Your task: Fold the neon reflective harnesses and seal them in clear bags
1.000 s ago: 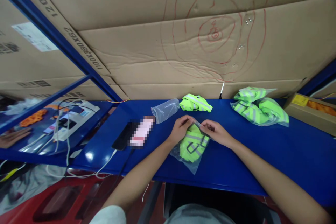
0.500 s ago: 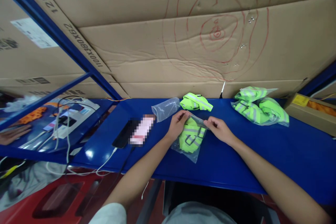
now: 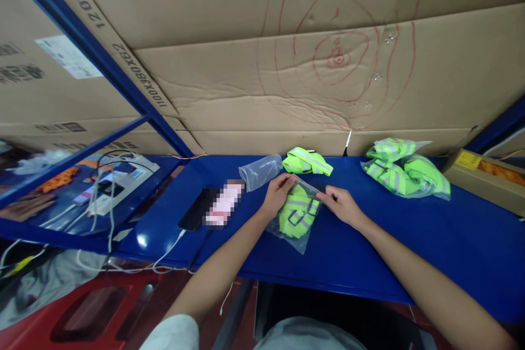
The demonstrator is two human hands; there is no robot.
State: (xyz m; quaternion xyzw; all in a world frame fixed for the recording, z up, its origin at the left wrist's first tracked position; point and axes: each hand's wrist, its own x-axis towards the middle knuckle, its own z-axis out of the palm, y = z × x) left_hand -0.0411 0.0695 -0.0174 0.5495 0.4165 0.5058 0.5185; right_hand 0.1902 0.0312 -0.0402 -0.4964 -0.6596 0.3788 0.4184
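Observation:
My left hand [image 3: 280,192] pinches the top left corner of a clear plastic bag [image 3: 302,244]. The bag's top right edge is between the fingers of my right hand [image 3: 339,203]. Inside the bag lies a folded neon-yellow reflective strap [image 3: 301,224] with a dark buckle showing through. Just behind my hands is a loose reflective strap bundle [image 3: 307,161] in the same colour. Left of that bundle lies an empty clear bag [image 3: 260,171]. Farther right, several bagged straps [image 3: 404,169] are heaped together.
Two phones, one dark [image 3: 197,210] and one with a lit, blurred screen [image 3: 223,205], lie left of my arm on the blue table [image 3: 369,257]. A cardboard box [image 3: 488,178] stands at the right. Cables [image 3: 168,260] hang over the front edge. Another person's hand [image 3: 27,206] rests far left.
My right hand has shifted slightly left along the bag's top edge, while my left hand keeps its grip. The whole view has moved a little.

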